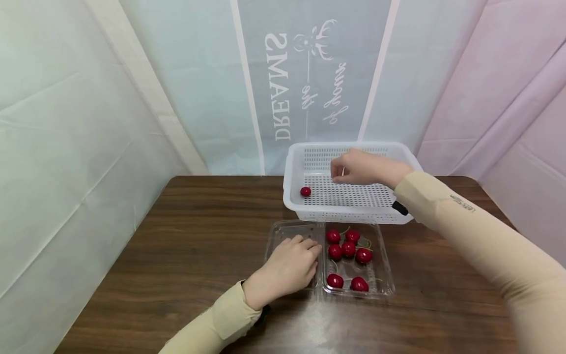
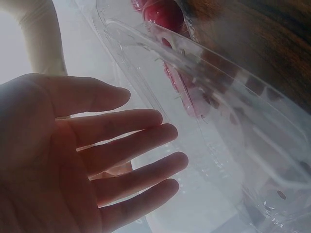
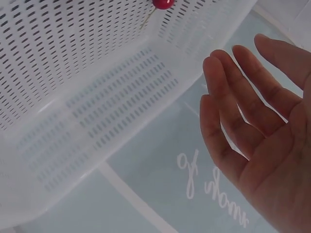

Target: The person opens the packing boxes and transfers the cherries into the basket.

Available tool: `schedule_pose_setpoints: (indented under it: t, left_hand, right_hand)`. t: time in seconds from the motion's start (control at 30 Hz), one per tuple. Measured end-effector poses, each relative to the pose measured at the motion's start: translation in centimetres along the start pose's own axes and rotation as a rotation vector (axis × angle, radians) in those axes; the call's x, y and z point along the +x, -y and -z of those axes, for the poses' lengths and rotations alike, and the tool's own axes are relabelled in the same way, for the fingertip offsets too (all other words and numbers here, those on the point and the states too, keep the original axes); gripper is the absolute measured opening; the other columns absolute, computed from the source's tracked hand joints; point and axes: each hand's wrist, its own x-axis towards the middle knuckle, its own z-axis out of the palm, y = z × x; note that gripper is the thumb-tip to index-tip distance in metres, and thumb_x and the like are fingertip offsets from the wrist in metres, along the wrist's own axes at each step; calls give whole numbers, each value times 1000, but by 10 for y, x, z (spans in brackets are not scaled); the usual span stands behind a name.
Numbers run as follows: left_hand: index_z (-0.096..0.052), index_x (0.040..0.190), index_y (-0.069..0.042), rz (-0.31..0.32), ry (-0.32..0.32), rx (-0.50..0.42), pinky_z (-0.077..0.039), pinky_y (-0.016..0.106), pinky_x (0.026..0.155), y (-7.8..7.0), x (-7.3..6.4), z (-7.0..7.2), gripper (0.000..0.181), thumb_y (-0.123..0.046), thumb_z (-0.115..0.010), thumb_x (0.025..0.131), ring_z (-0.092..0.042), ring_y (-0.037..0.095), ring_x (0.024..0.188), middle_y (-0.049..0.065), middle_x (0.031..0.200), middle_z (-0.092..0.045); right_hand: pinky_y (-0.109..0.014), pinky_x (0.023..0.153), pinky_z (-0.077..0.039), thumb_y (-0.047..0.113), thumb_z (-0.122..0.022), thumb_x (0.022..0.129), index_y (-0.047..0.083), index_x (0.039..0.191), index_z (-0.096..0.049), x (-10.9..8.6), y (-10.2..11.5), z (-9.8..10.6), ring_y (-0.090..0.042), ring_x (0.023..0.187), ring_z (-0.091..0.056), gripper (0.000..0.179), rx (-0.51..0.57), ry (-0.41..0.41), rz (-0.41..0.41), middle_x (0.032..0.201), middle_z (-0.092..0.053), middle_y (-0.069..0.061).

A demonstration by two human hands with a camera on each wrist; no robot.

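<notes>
My left hand lies over the empty lid half of a clear plastic clamshell box, fingers extended toward the hinge; in the left wrist view nothing is in its palm. The other half of the box, a clear tray, holds several red cherries with green stems. Above the white perforated basket hovers my right hand, its fingers loosely bent. No object shows between those fingers in the right wrist view. One cherry sits on the basket floor at its left end, its stem visible from the right wrist.
The basket stands at the back edge of a dark wooden table, directly behind the clamshell box. Behind it hangs a pale blue cloth with white lettering, and whitish cloth walls close off both sides.
</notes>
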Motion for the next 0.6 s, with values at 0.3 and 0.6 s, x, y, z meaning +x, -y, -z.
schedule_pose_setpoints:
  t: [0.3,0.6]
  left_hand:
    - [-68,110,-14,7,7,5,-48,30,68,0,0,1,26,-24,-59,88,-60,17,90,-2,107,-68]
    - [-68,110,-14,5,14,6,-49,31,69,-1,0,1,26,-24,-59,88,-60,17,91,-2,107,-67]
  right_hand:
    - [-31,71,-52,17,-65,88,16,85,-66,-29,9,-2,-9,76,-63,4,-10,-52,81,81,-68,6]
    - [-30,67,-52,15,-66,87,18,82,-64,-49,17,-7,-3,72,-61,6,-7,-125,117,79,-68,6]
